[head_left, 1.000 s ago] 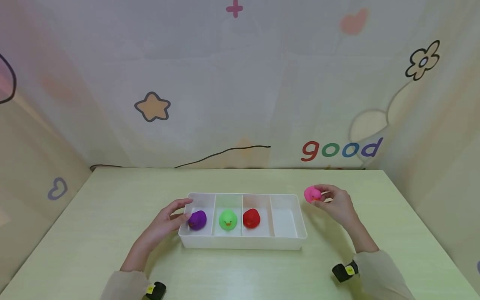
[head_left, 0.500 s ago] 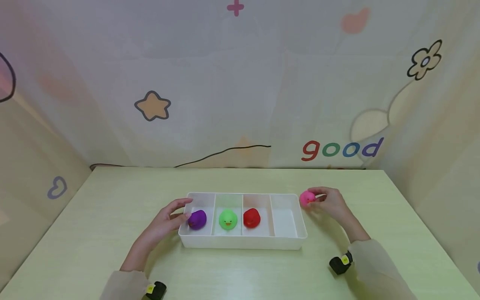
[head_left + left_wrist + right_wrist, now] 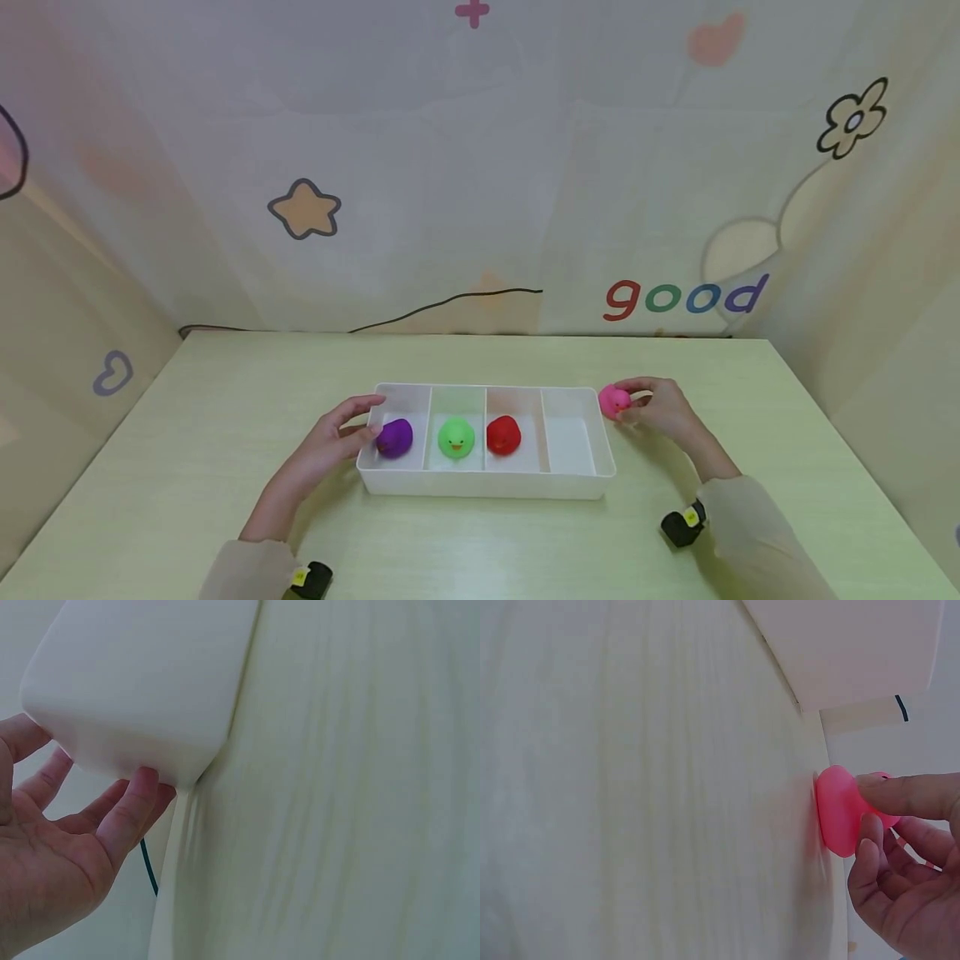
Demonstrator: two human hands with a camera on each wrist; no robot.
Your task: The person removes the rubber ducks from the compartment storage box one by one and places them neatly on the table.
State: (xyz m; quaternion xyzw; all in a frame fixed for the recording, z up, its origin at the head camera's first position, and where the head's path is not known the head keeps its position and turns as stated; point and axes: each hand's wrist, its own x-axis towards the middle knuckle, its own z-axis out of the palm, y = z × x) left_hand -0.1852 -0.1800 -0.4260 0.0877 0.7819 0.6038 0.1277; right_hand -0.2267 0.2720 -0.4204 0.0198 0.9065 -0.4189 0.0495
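Note:
A white tray (image 3: 483, 484) with several compartments lies across the middle of the table. My left hand (image 3: 339, 432) holds its left end, with fingertips on the rim and outer wall; in the left wrist view, curled fingers touch that end wall (image 3: 135, 742). My right hand (image 3: 666, 408) pinches a pink rubber duck (image 3: 613, 402) between thumb and fingers, just off the tray's right end. In the right wrist view, the pink duck's base (image 3: 836, 814) is at the tabletop. Inside the tray are a purple duck (image 3: 395, 438), a green duck (image 3: 456, 438) and a red duck (image 3: 503, 435).
The rightmost tray compartment (image 3: 573, 433) shows a bare floor. Around the tray spreads a pale wooden table (image 3: 480, 550). A printed curtain (image 3: 450, 167) hangs along the table's back edge and sides.
My right hand has moved slightly left and down with the pink duck, bringing it beside the tray's right end. My left hand and the tray stay in place.

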